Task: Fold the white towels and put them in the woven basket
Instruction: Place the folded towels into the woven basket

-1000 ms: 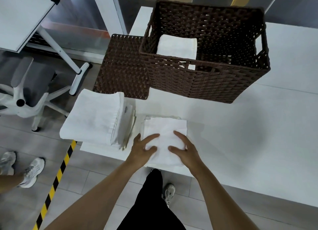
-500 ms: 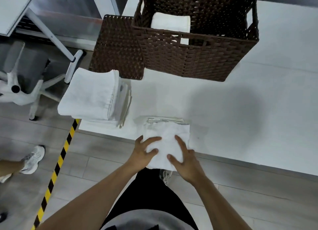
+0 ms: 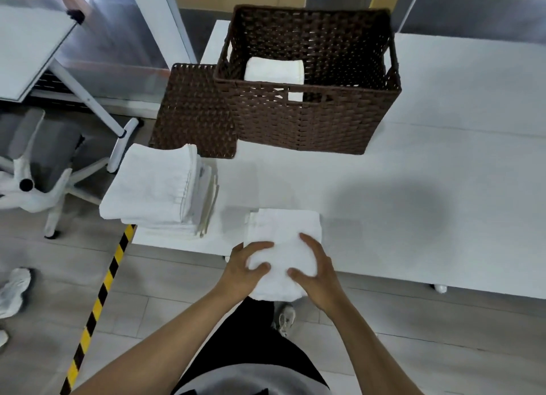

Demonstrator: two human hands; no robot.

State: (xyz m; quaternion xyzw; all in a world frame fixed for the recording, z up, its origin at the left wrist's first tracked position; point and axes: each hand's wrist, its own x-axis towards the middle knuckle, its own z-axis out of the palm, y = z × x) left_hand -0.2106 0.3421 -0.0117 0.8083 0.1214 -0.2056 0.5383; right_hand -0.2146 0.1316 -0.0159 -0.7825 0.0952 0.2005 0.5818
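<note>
Table: white table [image 3: 428, 173]
Far edge: woven basket [image 3: 307, 122], flat woven lid [image 3: 193, 114] beside it
Left corner: towel stack [image 3: 156, 187]
Near edge: folded towel [image 3: 283, 241], overhanging

Whites on white, dark brown weave behind.

Plain white on the folded towel [image 3: 283, 247], on the stack of towels [image 3: 156, 187] to its left, and on the towel in the basket [image 3: 273, 69]; plain white also on the table [image 3: 443, 173]. Dark brown with an open basket-weave pattern on the woven basket [image 3: 307, 125]; same brown weave on the flat lid [image 3: 192, 111] beside it. Yellow-and-black diagonal stripes on the floor tape [image 3: 100, 297], over grey wood-grain floor [image 3: 147, 291]. Grey seat on the white-framed chair [image 3: 44, 155]. Black on the trousers [image 3: 245, 344].
</note>
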